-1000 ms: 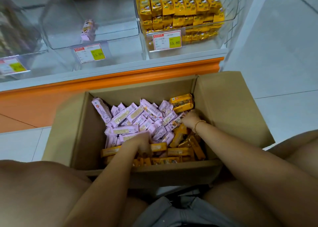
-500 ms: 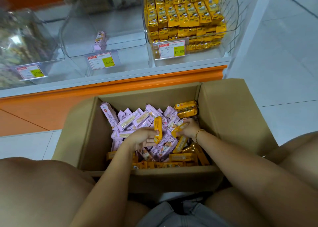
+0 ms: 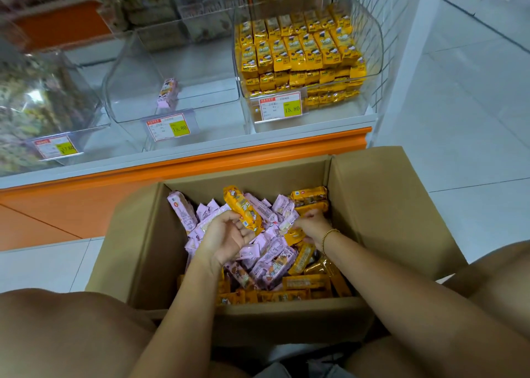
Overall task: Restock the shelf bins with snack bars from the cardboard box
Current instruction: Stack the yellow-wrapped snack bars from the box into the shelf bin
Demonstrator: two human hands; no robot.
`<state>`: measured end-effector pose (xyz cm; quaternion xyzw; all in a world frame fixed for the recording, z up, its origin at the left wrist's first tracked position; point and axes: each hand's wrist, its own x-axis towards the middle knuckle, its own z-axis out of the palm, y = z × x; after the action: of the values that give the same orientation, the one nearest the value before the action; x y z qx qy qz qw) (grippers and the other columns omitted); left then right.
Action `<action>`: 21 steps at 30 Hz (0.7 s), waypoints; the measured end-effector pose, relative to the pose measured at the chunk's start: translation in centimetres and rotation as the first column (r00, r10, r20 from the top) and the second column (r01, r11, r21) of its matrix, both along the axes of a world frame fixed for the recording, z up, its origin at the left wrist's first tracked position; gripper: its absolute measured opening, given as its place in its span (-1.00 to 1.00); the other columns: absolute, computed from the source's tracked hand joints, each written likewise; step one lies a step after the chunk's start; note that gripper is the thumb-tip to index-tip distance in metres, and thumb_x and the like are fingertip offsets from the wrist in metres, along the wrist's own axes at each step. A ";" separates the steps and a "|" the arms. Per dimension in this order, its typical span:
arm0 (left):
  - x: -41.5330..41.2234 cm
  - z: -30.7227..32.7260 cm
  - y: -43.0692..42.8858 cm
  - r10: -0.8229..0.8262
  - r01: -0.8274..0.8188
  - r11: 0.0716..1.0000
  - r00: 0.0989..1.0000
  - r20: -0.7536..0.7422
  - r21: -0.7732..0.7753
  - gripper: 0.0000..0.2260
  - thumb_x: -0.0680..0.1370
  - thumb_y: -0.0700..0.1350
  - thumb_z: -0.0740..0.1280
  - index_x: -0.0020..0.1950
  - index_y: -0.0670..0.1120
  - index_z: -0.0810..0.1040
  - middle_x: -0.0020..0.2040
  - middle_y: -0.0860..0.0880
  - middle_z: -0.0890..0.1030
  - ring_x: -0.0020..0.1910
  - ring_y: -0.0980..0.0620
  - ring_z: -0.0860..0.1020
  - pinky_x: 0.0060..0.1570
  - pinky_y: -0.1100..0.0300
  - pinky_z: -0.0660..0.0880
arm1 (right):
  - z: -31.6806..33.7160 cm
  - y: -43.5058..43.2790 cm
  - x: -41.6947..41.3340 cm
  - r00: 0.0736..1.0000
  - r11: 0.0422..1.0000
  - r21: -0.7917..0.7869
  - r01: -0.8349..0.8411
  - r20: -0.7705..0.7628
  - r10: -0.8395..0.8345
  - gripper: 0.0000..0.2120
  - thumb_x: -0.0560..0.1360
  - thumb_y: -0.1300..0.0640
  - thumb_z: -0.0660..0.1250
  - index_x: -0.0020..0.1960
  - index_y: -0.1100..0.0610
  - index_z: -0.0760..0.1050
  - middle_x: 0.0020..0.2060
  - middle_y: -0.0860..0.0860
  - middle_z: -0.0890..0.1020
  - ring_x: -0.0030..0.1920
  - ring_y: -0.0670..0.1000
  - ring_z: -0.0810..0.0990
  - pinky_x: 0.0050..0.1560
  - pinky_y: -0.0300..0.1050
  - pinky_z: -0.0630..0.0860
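Note:
An open cardboard box [image 3: 381, 205] on the floor holds several pink and yellow snack bars. My left hand [image 3: 226, 235] is raised above the pile, palm up, and holds a yellow snack bar [image 3: 242, 209] between thumb and fingers. My right hand [image 3: 311, 225], with a bead bracelet at the wrist, is down among the bars at the box's right side and grips a yellow bar [image 3: 295, 235]. On the shelf, the right clear bin [image 3: 372, 42] is stacked with yellow bars. The middle clear bin [image 3: 126, 70] holds one pink bar [image 3: 167, 93].
A left bin [image 3: 43, 96] holds darker packs. Price tags [image 3: 279, 108] hang on the bin fronts. An orange shelf base [image 3: 200, 159] runs behind the box. White floor tiles lie to the right. My bare knees [image 3: 57, 334] flank the box's near side.
My left hand has lifted a yellow bar out of the pile and turned palm up. My right hand shifted slightly among the bars. The view tilted up toward the shelf.

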<state>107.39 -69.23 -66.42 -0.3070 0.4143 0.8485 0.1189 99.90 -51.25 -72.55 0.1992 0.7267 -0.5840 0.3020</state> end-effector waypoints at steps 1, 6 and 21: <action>-0.1 0.3 -0.1 0.029 -0.028 0.999 0.999 -0.031 0.038 -0.62 0.52 -0.26 0.05 -0.46 -0.10 0.46 -0.50 -0.03 0.44 -0.51 0.01 0.46 -0.32 0.18 0.58 | 1.3 -0.3 -0.3 1.000 0.994 -0.107 0.004 0.007 -0.004 -0.74 0.43 0.33 0.34 0.01 0.08 0.36 -0.11 0.06 0.46 -0.18 0.01 0.49 -0.28 -0.12 0.46; -1.0 2.4 -1.1 0.050 -0.032 0.995 0.980 -0.193 0.096 -0.72 0.45 -0.17 0.17 0.10 -0.15 0.54 -0.28 -0.08 0.56 -0.31 -0.02 0.56 -0.21 0.12 0.59 | 9.7 1.3 -3.2 0.959 0.745 -0.607 -0.277 -0.131 0.250 -0.52 0.51 0.40 0.09 0.35 0.04 0.38 0.10 0.20 0.51 -0.19 0.01 0.50 -0.35 -0.20 0.49; -3.3 10.7 2.7 -0.072 -0.001 0.986 0.898 -0.434 -0.166 -0.71 0.45 -0.25 0.34 0.16 -0.26 0.52 0.00 -0.19 0.66 -0.08 -0.05 0.64 0.03 0.06 0.58 | 17.6 1.2 -4.0 0.790 0.705 -0.431 -0.564 -0.531 0.308 -0.66 0.50 0.34 0.28 0.26 0.17 0.46 0.12 0.09 0.57 0.03 -0.04 0.61 0.07 -0.18 0.55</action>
<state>104.11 -66.51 -55.73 -0.1091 0.5036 0.8569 0.0128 95.90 -50.10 -54.98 -0.2131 0.5917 -0.7104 0.3159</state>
